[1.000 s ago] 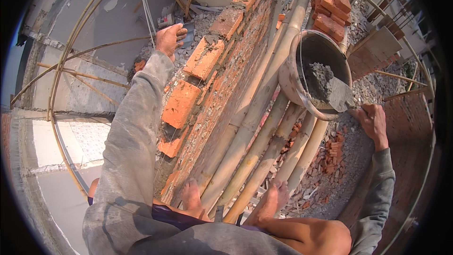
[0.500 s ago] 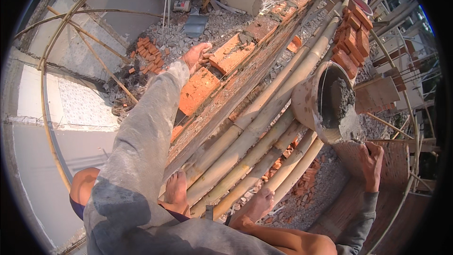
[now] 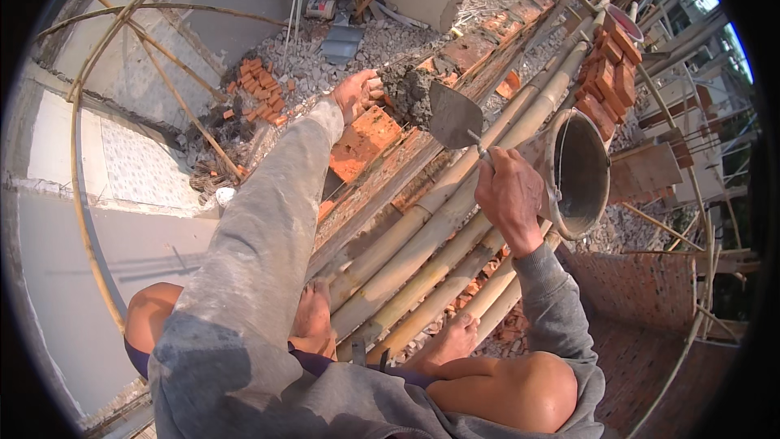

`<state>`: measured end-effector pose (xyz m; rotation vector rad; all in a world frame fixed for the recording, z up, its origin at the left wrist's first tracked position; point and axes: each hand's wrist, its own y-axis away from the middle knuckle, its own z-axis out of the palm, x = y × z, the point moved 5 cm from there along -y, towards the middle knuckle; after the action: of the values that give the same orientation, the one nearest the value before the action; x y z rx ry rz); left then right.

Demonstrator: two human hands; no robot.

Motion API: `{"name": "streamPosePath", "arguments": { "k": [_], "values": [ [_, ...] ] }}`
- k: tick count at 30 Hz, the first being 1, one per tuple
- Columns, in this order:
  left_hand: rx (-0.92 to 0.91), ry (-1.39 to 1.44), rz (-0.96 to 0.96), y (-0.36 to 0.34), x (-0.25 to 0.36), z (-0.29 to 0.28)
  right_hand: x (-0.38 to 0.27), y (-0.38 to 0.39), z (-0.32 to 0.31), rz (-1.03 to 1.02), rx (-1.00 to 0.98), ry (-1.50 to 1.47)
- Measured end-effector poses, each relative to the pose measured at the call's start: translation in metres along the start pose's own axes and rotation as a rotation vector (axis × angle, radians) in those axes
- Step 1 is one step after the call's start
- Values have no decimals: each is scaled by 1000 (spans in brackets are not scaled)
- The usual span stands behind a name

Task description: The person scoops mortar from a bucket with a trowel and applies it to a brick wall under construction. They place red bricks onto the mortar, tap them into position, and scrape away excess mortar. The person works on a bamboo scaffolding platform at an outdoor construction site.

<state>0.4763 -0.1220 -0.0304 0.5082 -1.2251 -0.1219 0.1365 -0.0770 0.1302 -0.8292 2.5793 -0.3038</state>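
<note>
A trowel [image 3: 453,117] with a flat, mortar-stained blade is in my right hand [image 3: 510,191], closed round its handle. Its blade reaches over the brick wall [image 3: 487,41], right beside a heap of wet grey mortar [image 3: 408,93]. At the heap's left side is my left hand [image 3: 356,95]; its fingers are slightly bent and apart, and nothing shows in them. Just below that hand an orange brick [image 3: 364,144] lies on the wall. To the right of my right hand a mortar bucket [image 3: 603,187] leans with its mouth turned right.
Bamboo poles [image 3: 422,236] run diagonally under my bare feet [image 3: 443,341]. Stacked bricks [image 3: 608,81] stand beyond the bucket. Loose bricks [image 3: 258,89] and rubble lie lower on the left. Thin bamboo poles [image 3: 183,73] cross at the left.
My right hand has swung left from beside the bucket to the wall, with the trowel now in plain view. Mortar now covers the spot where a bare brick showed. My left hand stays close by.
</note>
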Motion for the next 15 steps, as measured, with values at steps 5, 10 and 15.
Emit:
{"name": "streamPosePath", "arguments": {
  "k": [5,10,15],
  "values": [
    [-107,-10,105,4,5,6,-35,-6,51,-44,94,269],
    [65,-4,12,1,-3,-1,-20,2,40,-37,155,4],
    [-26,39,79,-5,-2,-4,-24,19,51,-128,56,132]
  ]
}}
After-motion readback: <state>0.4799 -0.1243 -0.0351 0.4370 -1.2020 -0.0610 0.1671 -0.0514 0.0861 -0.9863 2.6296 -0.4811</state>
